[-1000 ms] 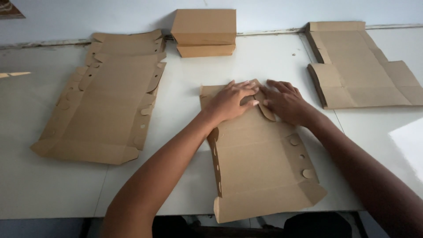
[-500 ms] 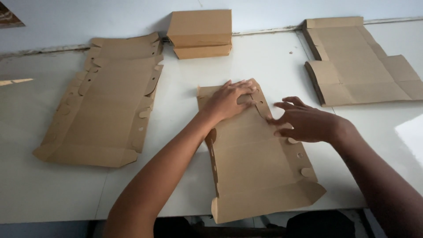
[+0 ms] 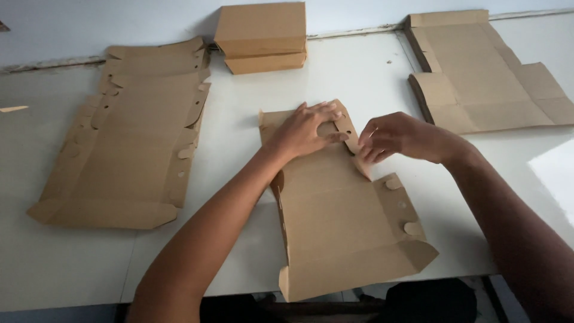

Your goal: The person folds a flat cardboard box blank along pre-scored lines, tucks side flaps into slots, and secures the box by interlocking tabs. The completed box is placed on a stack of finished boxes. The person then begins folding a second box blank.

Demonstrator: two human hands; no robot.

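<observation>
A flat brown cardboard box blank lies on the white table in front of me, its long side flaps partly raised. My left hand presses down on the blank's far end, fingers spread over the folded top panel. My right hand pinches the right side flap near that far end and lifts it upright. Tabs and round cut-outs show along the right flap closer to me.
A stack of flat blanks lies at the left. Two folded cardboard boxes are stacked at the back by the wall. Another pile of flat blanks sits at the right rear. The table's near edge runs under the blank.
My right hand left the blank's top panel, swung out to the right, then came back and took hold of the right side flap, raising it. The left hand stayed pressing.
</observation>
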